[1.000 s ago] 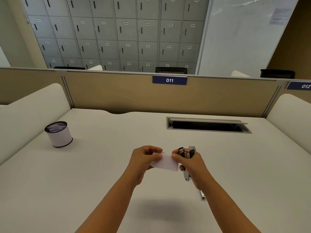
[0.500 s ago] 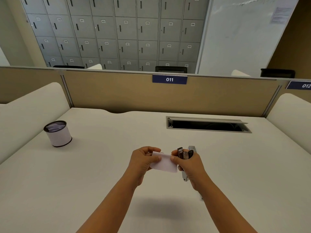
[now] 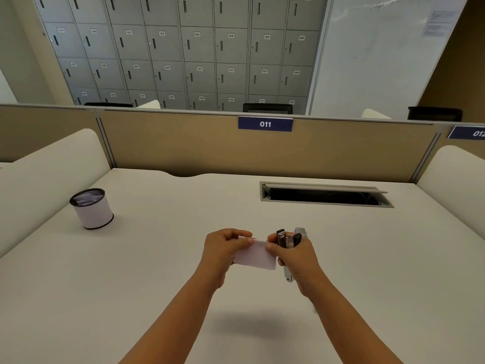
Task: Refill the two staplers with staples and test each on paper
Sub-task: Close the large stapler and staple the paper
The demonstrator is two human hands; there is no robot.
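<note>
Now – left hand [image 3: 225, 248] pinches paper [image 3: 256, 256] | right hand [image 3: 296, 256] grips stapler [image 3: 287, 239] | sign [image 3: 265, 124] reads 011

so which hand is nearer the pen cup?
Left. The left hand pinches the left end of the white paper slip, on the side toward the pen cup. The right hand grips the stapler, farther right.

mesh cup [image 3: 91, 209] – desk [image 3: 157, 258] left | cable slot [image 3: 325, 197] | lockers [image 3: 183, 53] behind
</note>
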